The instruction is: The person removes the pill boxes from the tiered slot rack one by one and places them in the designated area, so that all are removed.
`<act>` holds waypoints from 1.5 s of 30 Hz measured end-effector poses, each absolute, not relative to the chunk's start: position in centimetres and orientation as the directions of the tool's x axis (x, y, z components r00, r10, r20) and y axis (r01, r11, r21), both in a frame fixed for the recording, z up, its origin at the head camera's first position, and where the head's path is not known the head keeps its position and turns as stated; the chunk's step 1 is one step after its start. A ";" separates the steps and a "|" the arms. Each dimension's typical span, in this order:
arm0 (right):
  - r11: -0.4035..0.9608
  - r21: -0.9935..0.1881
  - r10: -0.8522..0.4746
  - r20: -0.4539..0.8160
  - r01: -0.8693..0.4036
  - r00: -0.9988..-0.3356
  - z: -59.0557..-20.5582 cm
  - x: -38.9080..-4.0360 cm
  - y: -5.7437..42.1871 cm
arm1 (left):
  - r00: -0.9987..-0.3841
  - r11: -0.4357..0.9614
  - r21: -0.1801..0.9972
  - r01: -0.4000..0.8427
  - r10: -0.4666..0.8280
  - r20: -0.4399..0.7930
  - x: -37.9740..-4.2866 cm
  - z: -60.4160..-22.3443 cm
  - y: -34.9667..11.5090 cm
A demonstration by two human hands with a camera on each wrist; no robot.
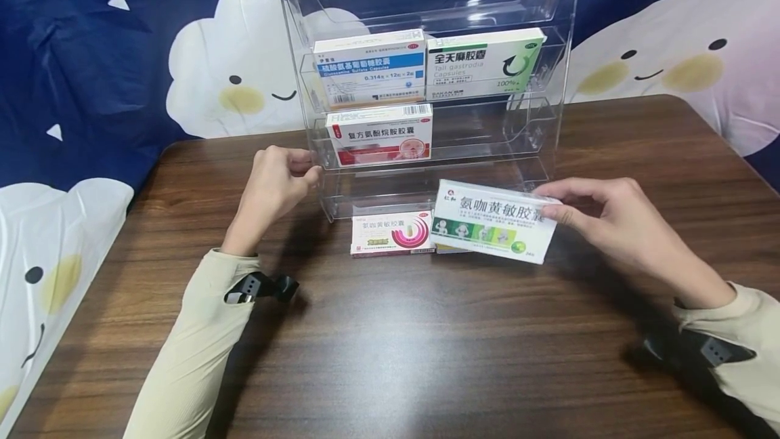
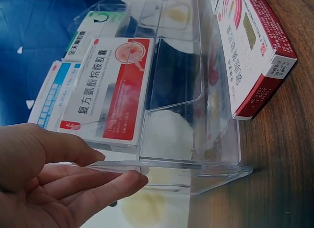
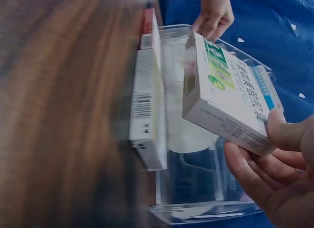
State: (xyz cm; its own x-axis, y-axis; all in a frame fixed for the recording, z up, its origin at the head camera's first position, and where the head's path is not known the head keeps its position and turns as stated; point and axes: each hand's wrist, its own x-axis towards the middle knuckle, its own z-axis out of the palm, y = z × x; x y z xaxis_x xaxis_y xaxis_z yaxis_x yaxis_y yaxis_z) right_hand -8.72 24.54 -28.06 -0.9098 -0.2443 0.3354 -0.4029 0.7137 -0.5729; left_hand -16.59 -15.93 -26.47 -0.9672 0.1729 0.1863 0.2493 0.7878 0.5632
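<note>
Head cam: my right hand (image 1: 615, 222) has the white-and-green box (image 1: 490, 225) pinched by its right end, in front of the clear rack (image 1: 500, 133), near the pink-and-white box (image 1: 390, 234). My left hand (image 1: 277, 178) grips the rack's left edge. Plenty of brown tabletop (image 1: 390, 344) between my forearms.

Left wrist: thumb and fingers straddle the side panel, near the red-and-white box (image 2: 105, 88).

Right wrist: thumb on the printed face — and there's a visible gap to the white box (image 3: 147, 100) below.
</note>
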 end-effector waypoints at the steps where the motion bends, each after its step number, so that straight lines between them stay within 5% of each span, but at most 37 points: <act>1: 0.714 -0.571 -0.251 0.331 -0.405 -0.909 -28.4 -8.7 24.6 | -0.968 0.787 0.565 0.248 0.172 0.185 -16.6 -26.5 -15.9; 8: 0.738 -0.519 -0.309 0.308 -0.431 -0.900 -29.9 -8.3 25.1 | -0.975 0.789 0.574 0.222 0.158 0.159 -16.6 -26.4 -15.9; 21: 0.713 -0.549 -0.476 0.078 -0.436 -0.876 -31.7 -8.4 26.1 | -0.976 0.786 0.579 0.217 0.156 0.153 -16.7 -26.5 -15.9; 30: 0.580 -0.727 -0.560 -0.028 -0.368 -0.828 -32.7 -9.1 26.6 | -0.971 0.780 0.580 0.235 0.166 0.171 -16.7 -26.5 -15.9; 45: 0.550 -0.829 -0.421 -0.165 -0.106 -0.892 -32.5 -9.6 26.1 | -0.977 0.780 0.588 0.213 0.155 0.149 -16.6 -26.4 -15.8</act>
State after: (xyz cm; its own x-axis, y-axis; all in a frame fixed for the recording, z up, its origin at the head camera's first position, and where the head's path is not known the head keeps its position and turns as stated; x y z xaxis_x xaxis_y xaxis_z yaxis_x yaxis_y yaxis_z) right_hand -9.62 26.09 -32.55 -0.8918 -0.4212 -0.1653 -0.1059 0.5495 -0.8287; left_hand -16.64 -15.78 -26.44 -0.9768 0.1545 0.1485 0.2129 0.7804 0.5880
